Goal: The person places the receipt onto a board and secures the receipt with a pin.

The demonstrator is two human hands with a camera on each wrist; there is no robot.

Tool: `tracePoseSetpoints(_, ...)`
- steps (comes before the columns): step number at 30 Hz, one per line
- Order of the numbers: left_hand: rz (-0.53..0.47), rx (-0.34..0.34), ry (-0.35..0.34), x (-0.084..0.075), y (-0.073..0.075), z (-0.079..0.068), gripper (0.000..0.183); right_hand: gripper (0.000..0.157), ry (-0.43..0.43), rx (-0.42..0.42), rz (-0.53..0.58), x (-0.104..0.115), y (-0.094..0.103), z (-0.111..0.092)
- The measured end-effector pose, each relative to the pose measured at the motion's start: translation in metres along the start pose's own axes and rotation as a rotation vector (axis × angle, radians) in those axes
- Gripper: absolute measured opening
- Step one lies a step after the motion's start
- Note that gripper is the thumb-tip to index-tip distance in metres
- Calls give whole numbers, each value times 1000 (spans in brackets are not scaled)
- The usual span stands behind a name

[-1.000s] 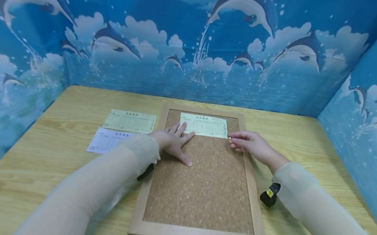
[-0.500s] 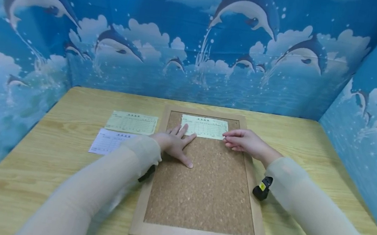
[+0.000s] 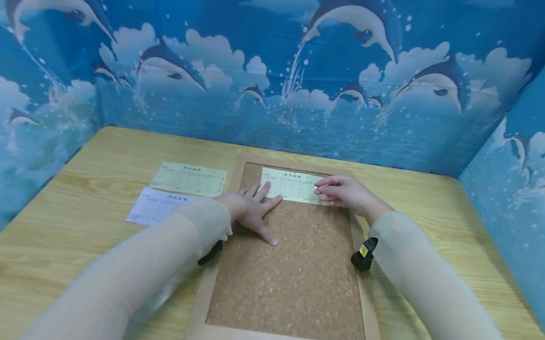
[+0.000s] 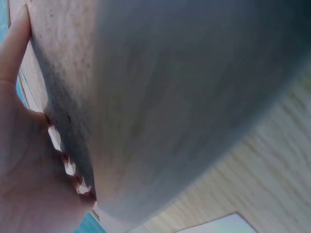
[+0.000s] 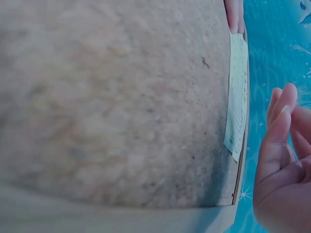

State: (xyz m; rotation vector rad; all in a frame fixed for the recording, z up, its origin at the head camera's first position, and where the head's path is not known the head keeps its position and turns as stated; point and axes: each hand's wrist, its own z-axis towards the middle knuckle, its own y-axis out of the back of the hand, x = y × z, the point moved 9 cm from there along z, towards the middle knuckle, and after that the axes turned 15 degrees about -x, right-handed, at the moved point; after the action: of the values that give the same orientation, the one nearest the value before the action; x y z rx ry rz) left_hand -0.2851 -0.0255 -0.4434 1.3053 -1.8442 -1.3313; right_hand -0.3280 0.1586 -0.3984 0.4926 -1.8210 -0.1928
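Note:
A cork board [image 3: 289, 285] in a light wooden frame lies on the table. Near its far end rests a pale green printed form [image 3: 287, 186]. My left hand [image 3: 253, 213] is spread flat on the cork, its fingertips at the form's left edge. Over the form's right part, my right hand [image 3: 346, 195] pinches a tiny shiny pin [image 3: 317, 187] between thumb and forefinger. In the right wrist view, the right hand [image 5: 284, 160] stands above the green form [image 5: 236, 97], and the pin is hidden behind its fingers.
Left of the board, another green form [image 3: 190, 178] lies on the wooden table [image 3: 56, 223], with a white form [image 3: 152, 207] just nearer, partly covered by the left sleeve. A dolphin-print curtain [image 3: 189, 103] encloses the back and sides.
My right hand has moved left with the pin, from just beside the form's right edge to over its right part. The left hand stays in place on the board.

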Motion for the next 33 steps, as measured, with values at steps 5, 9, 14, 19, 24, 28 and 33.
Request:
tracePoseSetpoints(5, 3, 6, 15, 0, -1, 0, 118, 35, -17, -13, -1, 2, 1, 8)
tracePoseSetpoints(9, 9, 5, 10, 0, -1, 1, 117, 34, -38, -35, 13, 1, 1, 15)
tracePoseSetpoints(14, 5, 3, -1, -2, 0, 1, 118, 36, -37, -37, 12, 2, 0, 21)
tracePoseSetpoints(19, -2, 16, 13, -1, 1, -1, 118, 35, -6, -37, -6, 9, -3, 23)
tracePoseSetpoints(24, -3, 26, 27, 1, 2, -3, 119, 33, -7, -58, -30, 13, -5, 26)
tracePoseSetpoints(28, 1, 14, 21, 0, 2, -2, 119, 33, -39, -97, -34, 11, -2, 32)
tracePoseSetpoints(33, 1, 13, 20, 0, 2, -1, 119, 32, -43, -113, -52, 13, -1, 37)
